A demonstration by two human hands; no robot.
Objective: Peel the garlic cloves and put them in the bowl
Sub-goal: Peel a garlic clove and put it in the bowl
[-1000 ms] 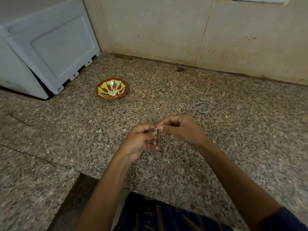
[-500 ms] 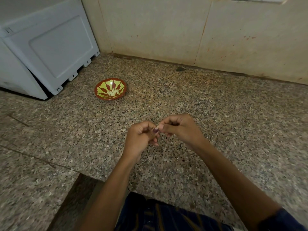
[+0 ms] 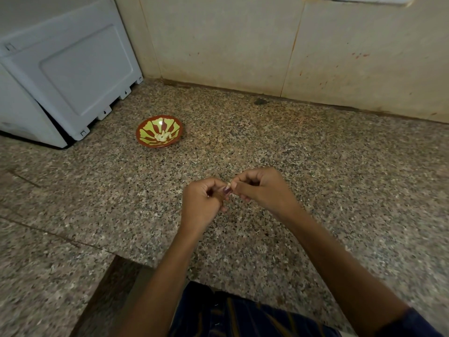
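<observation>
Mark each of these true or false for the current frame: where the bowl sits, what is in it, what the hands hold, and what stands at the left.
1. The bowl sits on the granite counter, away from both hands. True.
2. The bowl is empty. False: pale peeled garlic cloves lie in its middle.
3. Both hands pinch a small garlic clove between them. True: left hand and right hand meet on it.
4. The right hand rests flat on the counter. False: its fingers are curled, held above the counter.
5. A white appliance stands at the left. True.
</observation>
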